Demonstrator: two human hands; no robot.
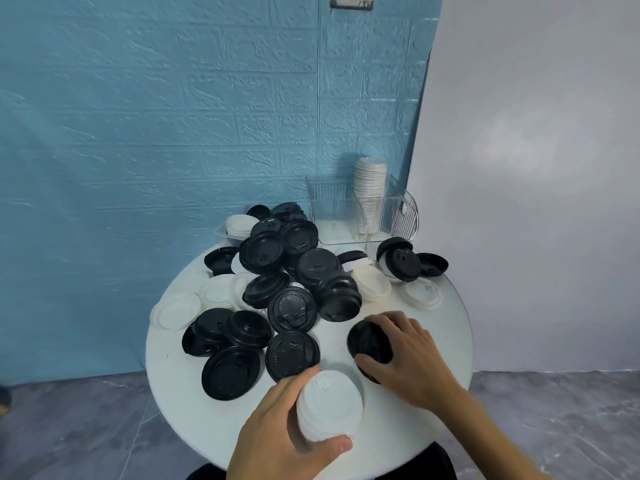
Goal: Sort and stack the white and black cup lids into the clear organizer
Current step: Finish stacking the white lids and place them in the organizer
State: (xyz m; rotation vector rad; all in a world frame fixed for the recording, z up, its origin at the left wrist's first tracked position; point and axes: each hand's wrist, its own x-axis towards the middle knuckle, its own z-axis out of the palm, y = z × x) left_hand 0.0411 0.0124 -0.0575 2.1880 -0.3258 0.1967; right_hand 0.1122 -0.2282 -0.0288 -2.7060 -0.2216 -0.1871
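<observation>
Nearest, left hand (277,431) grips a white lid stack (329,407); right hand's (408,355) fingers clasp black lids (369,342) (nearer hand), clear organizer (360,213) straight beyond, across the worktop (446,327).

Soft even light, wide-angle edge distortion

Two hands (284,427); one clear organizer (360,216); one round table (446,327); roughly twenty black lids (292,308).
</observation>
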